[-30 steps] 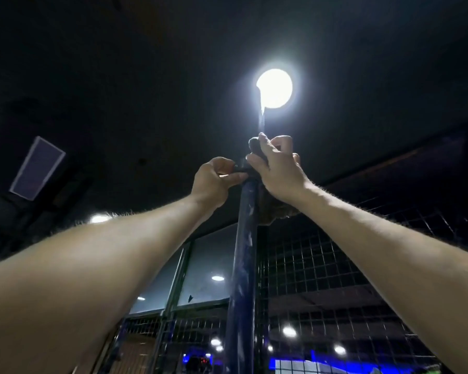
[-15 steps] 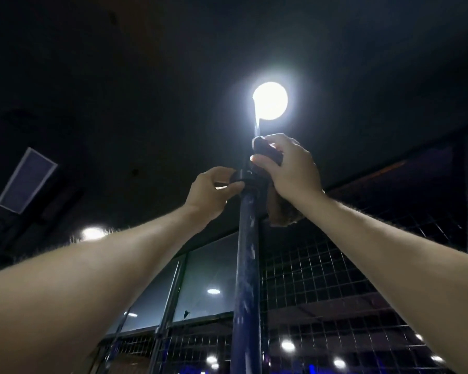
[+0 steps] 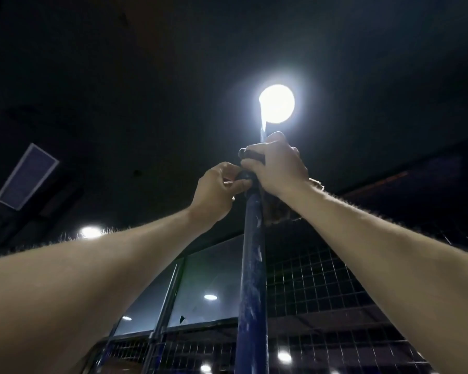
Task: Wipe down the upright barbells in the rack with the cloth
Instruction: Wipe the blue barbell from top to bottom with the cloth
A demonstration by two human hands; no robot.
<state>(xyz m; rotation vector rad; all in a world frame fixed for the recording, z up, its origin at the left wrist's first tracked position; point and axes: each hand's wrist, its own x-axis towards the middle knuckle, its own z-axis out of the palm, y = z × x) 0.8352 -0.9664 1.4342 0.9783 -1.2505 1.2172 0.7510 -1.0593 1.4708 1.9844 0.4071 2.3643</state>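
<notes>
Gripped the upright barbell [image 3: 251, 279] high up, right hand [image 3: 277, 164] wrapped around it over what looked like the cloth [image 3: 277, 214]. Pinched the collar just below with left hand [image 3: 216, 191], fingers curled tight.

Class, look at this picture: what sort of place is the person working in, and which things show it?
Probably an indoor gym or sports hall. An upright blue barbell stands before a wire mesh fence, round ceiling lights shine from a dark, high ceiling, and glass panels sit behind.
</notes>
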